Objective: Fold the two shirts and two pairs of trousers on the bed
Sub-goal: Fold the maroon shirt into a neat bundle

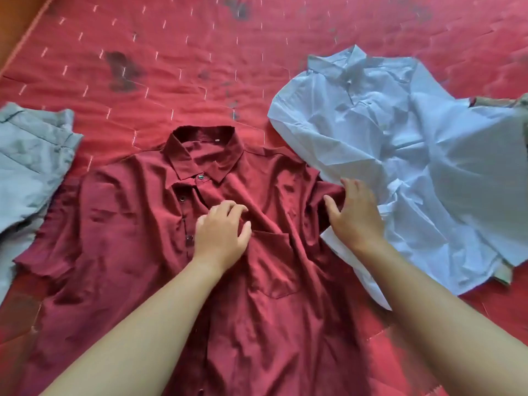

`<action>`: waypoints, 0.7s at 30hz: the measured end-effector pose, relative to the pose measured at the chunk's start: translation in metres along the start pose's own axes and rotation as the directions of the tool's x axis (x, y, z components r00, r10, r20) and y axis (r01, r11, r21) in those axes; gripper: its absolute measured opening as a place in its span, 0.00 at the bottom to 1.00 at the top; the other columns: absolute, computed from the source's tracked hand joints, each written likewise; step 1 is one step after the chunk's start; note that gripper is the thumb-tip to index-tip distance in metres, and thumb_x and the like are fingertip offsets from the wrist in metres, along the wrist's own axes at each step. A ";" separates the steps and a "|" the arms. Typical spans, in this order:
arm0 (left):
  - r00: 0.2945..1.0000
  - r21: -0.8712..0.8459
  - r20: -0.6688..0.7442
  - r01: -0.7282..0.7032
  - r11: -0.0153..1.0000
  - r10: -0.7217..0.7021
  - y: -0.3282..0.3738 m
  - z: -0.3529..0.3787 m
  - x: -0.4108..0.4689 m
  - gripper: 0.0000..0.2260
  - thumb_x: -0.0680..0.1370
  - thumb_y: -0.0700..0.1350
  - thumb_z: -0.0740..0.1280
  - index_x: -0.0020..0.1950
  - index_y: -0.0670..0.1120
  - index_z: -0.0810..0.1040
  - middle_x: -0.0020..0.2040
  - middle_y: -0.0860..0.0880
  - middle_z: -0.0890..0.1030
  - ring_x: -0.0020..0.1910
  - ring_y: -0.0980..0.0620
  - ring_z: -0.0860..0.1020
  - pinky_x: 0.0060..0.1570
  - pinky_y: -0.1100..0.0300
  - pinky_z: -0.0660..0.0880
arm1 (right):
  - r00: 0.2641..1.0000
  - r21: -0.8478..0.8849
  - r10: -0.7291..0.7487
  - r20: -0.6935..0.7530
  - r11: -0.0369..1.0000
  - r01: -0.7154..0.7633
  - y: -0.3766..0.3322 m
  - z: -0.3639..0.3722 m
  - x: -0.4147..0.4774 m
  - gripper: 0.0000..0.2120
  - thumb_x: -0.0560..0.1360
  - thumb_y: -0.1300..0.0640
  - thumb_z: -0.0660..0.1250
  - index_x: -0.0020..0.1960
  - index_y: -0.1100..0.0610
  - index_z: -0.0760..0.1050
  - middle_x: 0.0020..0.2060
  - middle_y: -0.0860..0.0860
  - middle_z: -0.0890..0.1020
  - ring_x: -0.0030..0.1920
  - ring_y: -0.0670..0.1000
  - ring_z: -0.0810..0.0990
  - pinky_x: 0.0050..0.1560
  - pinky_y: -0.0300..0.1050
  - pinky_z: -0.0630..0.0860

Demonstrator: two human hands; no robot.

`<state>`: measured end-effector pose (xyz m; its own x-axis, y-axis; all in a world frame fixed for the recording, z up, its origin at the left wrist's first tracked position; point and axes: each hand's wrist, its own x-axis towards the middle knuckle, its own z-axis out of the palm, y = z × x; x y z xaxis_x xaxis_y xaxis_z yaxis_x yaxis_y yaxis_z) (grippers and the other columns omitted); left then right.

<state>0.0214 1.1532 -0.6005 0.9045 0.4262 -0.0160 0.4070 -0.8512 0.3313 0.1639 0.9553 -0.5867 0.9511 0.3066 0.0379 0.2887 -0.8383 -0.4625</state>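
Red shirt (128, 224) lies front up in the middle of the bed, collar (200, 155) away from the person, placket buttoned, cloth creased. Short sleeves spread to either side.

Left hand (221, 235) rests on the chest just beside the placket, above the pocket (271, 267). Fingers bent, tips down on the cloth; creases run in under them, but cannot tell whether it pinches a fold or only presses.

Right hand (355, 215) lies flat with fingers straight and spread, grasping nothing, on the sleeve end where it meets the blue shirt (400, 138).

Blue shirt to the right, crumpled, collar also away, its hem touching the red sleeve. An olive-brown cloth (503, 102) shows from under its far edge.

Grey trousers (28, 167) at the left edge, touching the other red sleeve.

All on a red quilted cover (200, 67) with dark stains. Wooden frame (14, 18) in the top left corner.
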 end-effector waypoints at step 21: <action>0.928 -0.369 0.299 -0.104 0.924 0.224 0.106 -0.013 0.038 0.12 0.75 0.49 0.66 0.59 0.51 0.75 0.57 0.55 0.76 0.57 0.53 0.74 0.56 0.54 0.72 | 0.933 0.165 0.211 0.291 0.950 -0.266 0.064 -0.074 -0.006 0.27 0.65 0.51 0.77 0.61 0.50 0.73 0.45 0.41 0.75 0.47 0.43 0.75 0.48 0.28 0.67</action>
<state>0.0970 1.0828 -0.5541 0.9682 0.1136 -0.2227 0.2350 -0.7175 0.6557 0.1848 0.8660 -0.5511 0.9163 0.2407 -0.3201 0.0030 -0.8034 -0.5954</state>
